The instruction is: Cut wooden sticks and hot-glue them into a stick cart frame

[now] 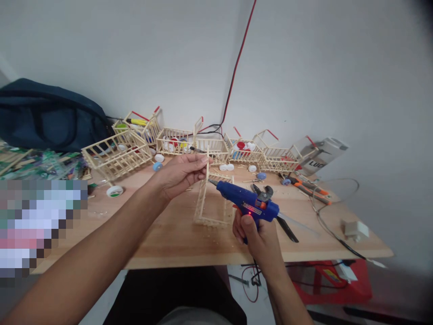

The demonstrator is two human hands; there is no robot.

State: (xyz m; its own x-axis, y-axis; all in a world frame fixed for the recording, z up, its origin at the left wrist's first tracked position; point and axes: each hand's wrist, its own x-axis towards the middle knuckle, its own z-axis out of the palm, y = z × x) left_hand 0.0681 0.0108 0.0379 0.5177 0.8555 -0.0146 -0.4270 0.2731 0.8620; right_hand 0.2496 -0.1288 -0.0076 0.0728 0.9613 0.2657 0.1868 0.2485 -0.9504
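Note:
My left hand (181,174) pinches the top of an upright stick on a small wooden stick frame (212,201) that stands on the wooden table (176,243). My right hand (254,234) grips the handle of a blue hot glue gun (248,202). Its metal nozzle points left and sits right beside the upright stick, just below my left fingertips. A red light glows on the gun's body.
Several finished stick baskets (117,153) with red handles line the back of the table by the wall. Bottle caps (157,166), a tape roll (114,191), orange-handled pliers (309,187) and a cable (333,232) lie around. A dark bag (47,115) sits at the left.

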